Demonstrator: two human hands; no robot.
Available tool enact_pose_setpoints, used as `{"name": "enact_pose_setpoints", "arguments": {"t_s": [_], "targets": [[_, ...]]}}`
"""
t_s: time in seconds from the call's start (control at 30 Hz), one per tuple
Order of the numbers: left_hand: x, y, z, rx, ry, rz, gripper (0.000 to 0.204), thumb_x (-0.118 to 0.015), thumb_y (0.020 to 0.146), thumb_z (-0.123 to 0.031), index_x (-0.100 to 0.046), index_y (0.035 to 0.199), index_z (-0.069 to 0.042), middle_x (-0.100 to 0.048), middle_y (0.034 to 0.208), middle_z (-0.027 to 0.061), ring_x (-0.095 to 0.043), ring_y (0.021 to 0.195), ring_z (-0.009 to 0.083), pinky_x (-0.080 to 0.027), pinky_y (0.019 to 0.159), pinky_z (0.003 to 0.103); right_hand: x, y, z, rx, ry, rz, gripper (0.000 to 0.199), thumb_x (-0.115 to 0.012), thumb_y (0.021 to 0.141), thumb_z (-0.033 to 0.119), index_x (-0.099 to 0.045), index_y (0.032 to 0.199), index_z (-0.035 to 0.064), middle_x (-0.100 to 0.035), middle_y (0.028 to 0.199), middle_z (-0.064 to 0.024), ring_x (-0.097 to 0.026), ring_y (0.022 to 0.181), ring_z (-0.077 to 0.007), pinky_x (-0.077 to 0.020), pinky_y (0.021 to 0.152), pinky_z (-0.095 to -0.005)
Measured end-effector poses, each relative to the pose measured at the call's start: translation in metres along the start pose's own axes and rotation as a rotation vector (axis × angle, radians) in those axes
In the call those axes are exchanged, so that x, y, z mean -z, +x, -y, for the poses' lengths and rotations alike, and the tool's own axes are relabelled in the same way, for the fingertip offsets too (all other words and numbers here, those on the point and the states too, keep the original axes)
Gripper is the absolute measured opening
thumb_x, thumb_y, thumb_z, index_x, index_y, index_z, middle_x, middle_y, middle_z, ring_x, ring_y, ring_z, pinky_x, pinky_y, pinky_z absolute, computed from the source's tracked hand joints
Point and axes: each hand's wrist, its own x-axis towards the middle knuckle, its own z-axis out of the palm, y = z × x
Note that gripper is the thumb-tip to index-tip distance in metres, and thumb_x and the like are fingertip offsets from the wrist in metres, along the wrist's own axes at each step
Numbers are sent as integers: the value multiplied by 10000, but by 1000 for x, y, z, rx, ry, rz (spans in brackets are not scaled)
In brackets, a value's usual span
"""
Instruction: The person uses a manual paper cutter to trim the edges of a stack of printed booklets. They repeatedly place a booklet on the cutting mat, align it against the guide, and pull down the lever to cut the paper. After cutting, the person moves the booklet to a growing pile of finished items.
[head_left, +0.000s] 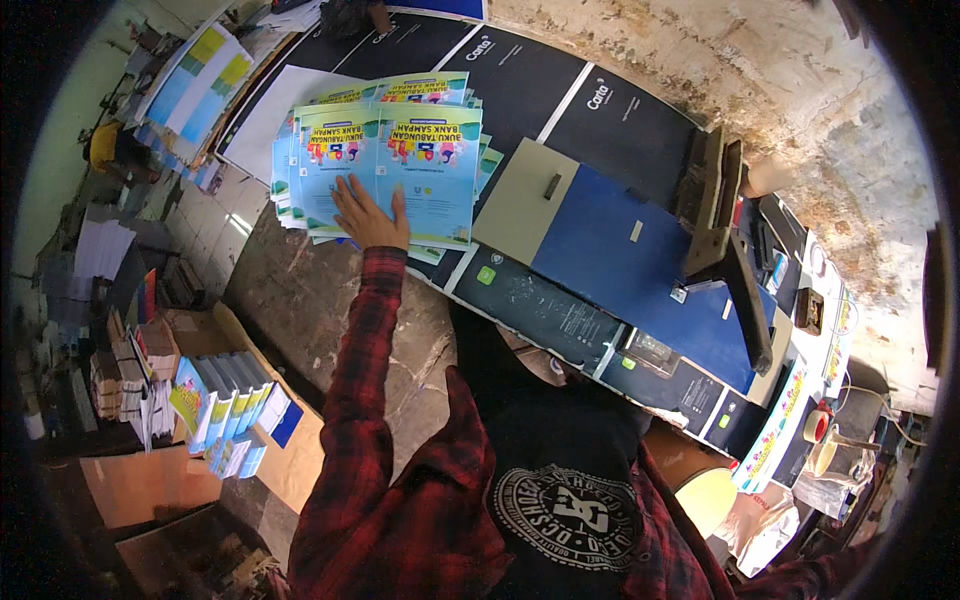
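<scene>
My left hand (371, 213) lies flat, fingers spread, on a loose stack of printed cover sheets (430, 205). The sheets are light blue and green with yellow title blocks and small cartoon figures, and they appear upside down from here. Their edges are uneven, and several sheets fan out beneath the top one. A plain white sheet (285, 110) lies partly under the stack's far left side. My right sleeve (820, 578) runs off at the lower right, and the right hand is out of the picture.
A long blue and grey board (620, 235) with a dark metal arm (735, 270) lies right of the stack on the black-covered table (515, 75). Tape rolls (818, 425) sit at the far right. Booklets (235, 400) stand lower left. A person in yellow (104, 148) is at far left.
</scene>
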Motion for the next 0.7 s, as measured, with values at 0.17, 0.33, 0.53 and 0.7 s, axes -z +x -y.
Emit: {"name": "enact_pose_setpoints", "arguments": {"t_s": [0.17,0.33,0.53,0.7], "targets": [[-4,-4,-8,100,-116,-25,860,-556,933,-519,-214,1529,-1,-202,1588,219,-169,1462,453,-172,1113,684,2,6,-4,32,30,23,517,-657,900,164,-495,1367,13,-581,1325,-195,-569,1216,-298,-458,1027,-405],[-10,-3,-2,180,-261,-188,951,-591,916,-531,-161,1507,77,-207,1547,302,-195,1441,464,-199,1149,600,94,14,-37,37,27,50,511,-676,893,185,-517,1347,11,-587,1319,-189,-578,1204,-299,-469,1018,-408],[-15,-11,8,1033,-627,-81,1142,-704,779,-665,-239,1447,136,-337,1470,334,-418,1332,414,-450,1002,525,161,189,48,449,-111,165,507,-698,885,210,-543,1323,8,-594,1311,-182,-589,1189,-300,-481,1007,-411],[-49,-40,90,1208,-1198,-506,871,-745,817,-514,-422,1400,46,-603,1280,201,-640,1069,334,-529,907,455,137,331,161,922,-263,343,505,-716,877,231,-565,1303,6,-599,1304,-176,-598,1177,-301,-491,998,-414]]}}
